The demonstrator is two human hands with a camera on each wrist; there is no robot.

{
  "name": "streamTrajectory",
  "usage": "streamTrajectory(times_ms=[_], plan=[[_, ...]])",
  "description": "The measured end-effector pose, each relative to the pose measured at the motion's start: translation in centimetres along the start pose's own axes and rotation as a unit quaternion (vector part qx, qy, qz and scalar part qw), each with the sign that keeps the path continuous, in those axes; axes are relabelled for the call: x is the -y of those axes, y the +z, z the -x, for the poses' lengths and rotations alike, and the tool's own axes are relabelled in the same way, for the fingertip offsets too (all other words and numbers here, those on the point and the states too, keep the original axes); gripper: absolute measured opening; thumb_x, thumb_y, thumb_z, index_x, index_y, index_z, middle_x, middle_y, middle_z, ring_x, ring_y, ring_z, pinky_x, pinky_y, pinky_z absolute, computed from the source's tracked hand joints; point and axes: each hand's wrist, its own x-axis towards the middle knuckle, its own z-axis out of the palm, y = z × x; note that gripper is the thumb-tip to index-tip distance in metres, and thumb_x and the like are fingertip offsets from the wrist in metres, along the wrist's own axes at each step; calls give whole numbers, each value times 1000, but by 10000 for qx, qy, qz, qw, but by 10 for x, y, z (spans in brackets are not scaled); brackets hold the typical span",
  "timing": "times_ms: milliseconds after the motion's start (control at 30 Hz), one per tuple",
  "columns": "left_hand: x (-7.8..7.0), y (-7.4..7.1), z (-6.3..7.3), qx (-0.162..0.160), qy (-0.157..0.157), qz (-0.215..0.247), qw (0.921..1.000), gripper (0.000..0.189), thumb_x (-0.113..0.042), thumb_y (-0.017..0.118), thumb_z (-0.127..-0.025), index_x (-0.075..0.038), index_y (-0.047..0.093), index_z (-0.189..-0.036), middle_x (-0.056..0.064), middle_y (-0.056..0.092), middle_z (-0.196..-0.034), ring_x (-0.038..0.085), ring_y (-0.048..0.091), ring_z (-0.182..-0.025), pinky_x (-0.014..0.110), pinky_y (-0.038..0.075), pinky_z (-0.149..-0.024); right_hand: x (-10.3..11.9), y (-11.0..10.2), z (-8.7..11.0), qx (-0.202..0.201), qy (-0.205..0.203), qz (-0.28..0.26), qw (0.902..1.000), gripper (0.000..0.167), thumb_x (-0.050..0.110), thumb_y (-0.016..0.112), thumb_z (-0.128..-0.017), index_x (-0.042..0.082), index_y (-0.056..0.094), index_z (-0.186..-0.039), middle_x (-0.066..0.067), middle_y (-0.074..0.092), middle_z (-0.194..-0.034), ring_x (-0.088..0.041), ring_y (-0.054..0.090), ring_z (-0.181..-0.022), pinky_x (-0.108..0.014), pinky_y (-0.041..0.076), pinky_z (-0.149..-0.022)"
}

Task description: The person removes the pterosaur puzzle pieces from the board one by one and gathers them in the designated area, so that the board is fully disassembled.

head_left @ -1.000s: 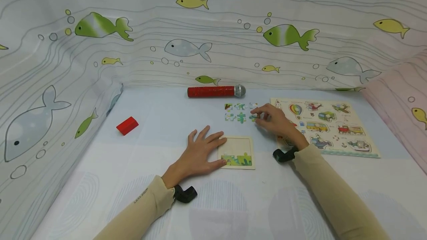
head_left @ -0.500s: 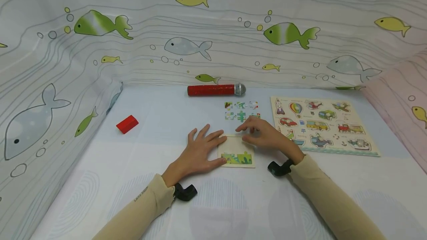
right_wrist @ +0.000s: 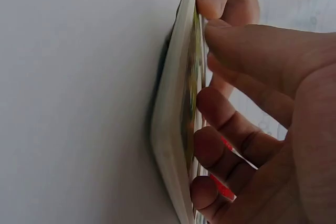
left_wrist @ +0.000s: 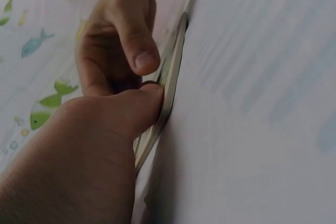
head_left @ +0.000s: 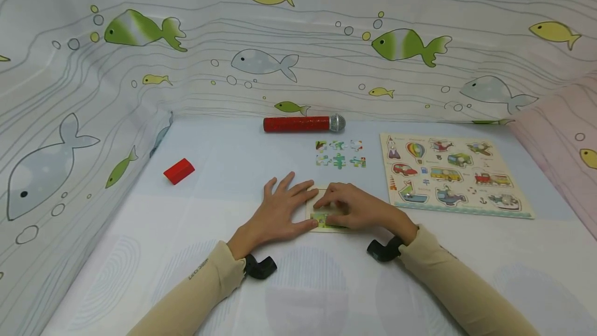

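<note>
The left hand lies spread against the wooden puzzle frame, the right hand bending over it, whether gripping anything I can't tell.

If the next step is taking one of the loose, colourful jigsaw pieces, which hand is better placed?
Probably the right hand: it is directly below the loose pieces in the head view, while the left hand, fingers spread, seems to steady the square, pale wooden tray.
</note>
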Motion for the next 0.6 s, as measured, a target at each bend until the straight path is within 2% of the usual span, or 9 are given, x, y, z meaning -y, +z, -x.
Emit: streamTrajectory(times_ms=[300,600], plan=[[0,-1,0,-22,32,-38,10000,70,-63,58,-92,-25,52,-150,-3,43,-162,43,26,-154,71,16,-114,8,4,0,174,75,242,9995,39,16,77,-90,16,71,-129,2,61,-101,-13,45,-78,-25,38,-70],[1,-1,0,75,-40,16,10000,65,-59,53,-96,-26,50,-152,-4,42,-162,41,24,-155,70,14,-115,11,6,2,103,96,315,9994,35,13,75,-92,16,72,-127,4,61,-97,-13,47,-78,-26,40,-72]])
